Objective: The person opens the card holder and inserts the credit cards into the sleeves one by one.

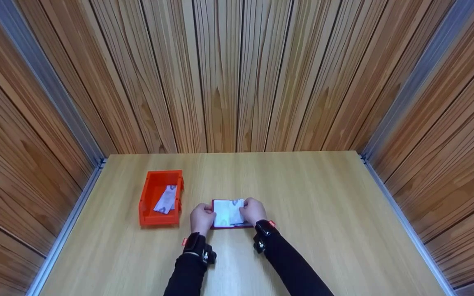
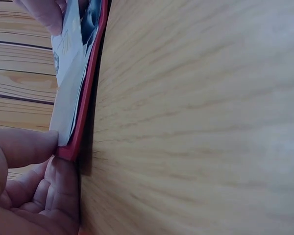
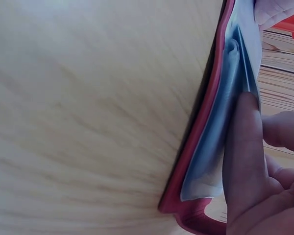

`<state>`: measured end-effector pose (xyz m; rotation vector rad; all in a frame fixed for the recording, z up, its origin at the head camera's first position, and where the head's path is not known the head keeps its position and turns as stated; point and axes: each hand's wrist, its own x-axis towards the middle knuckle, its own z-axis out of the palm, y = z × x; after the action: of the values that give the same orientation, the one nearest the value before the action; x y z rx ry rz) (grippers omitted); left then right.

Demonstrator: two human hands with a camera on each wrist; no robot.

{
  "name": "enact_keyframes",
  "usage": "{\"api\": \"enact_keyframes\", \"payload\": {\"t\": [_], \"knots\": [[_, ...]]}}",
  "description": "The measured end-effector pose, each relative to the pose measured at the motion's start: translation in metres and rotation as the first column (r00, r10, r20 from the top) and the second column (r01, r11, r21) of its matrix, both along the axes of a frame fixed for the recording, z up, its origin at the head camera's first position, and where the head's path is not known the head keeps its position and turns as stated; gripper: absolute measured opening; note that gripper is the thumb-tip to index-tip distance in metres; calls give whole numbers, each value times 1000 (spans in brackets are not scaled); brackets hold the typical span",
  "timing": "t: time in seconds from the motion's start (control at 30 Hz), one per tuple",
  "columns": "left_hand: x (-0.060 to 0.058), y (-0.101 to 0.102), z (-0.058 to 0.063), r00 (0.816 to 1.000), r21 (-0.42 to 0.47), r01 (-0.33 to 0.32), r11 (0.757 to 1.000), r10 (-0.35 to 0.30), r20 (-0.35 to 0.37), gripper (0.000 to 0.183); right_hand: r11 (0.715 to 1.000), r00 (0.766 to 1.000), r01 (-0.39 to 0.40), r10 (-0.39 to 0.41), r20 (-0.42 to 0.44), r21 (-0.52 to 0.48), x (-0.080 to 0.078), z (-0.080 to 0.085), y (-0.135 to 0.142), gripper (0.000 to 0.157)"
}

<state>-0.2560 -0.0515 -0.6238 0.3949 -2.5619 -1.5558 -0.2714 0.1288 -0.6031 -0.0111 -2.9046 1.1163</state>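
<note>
A flat red-covered holder (image 1: pixel 221 213) lies open near the middle of the table, with pale leaves inside. Its red edge (image 2: pixel 89 93) shows in the left wrist view, and a bluish, clear-looking sleeve (image 3: pixel 210 152) in the right wrist view. My left hand (image 1: pixel 201 218) pinches the holder's left edge between thumb and fingers. A pale printed paper slip (image 1: pixel 236 211) lies over the holder's right half. My right hand (image 1: pixel 255 211) pinches this slip, with one finger (image 3: pixel 245 147) beneath it, beside the sleeve. How far the slip goes into the sleeve is hidden.
An orange-red open bin (image 1: pixel 148 197) stands to the left on the wooden table (image 1: pixel 311 205). Pale printed slips (image 1: pixel 166 200) lie inside it. Wood-plank walls (image 1: pixel 220 82) with metal corner rails (image 1: pixel 410 74) enclose the table at the back and both sides.
</note>
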Motion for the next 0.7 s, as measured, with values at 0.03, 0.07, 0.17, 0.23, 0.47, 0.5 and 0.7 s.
{"api": "enact_keyframes", "payload": {"t": [0.03,0.07,0.17,0.23,0.47,0.5,0.7], "knots": [[0,0,0,1000,-2,1,1000,-1,-1,16,1000,1000,-5,5,0,3,0,0,0,9],[1,0,0,1000,-2,2,1000,-2,-3,16,1000,1000,-9,9,-5,7,0,0,0,9],[1,0,1,1000,5,3,1000,-3,10,16,1000,1000,-24,24,-9,11,-1,0,-1,9],[1,0,1,1000,15,4,1000,-4,19,17,999,1000,-30,30,-9,11,-1,-1,-2,9],[2,-1,1,1000,13,4,1000,-4,-11,17,999,999,-11,9,44,47,-2,2,-9,12],[2,-1,1,1000,14,5,1000,-5,-16,16,998,999,-9,7,47,56,-2,2,-9,12],[2,-2,-1,999,28,15,999,-14,-31,17,997,1000,-7,6,8,73,-2,0,-13,12]]}}
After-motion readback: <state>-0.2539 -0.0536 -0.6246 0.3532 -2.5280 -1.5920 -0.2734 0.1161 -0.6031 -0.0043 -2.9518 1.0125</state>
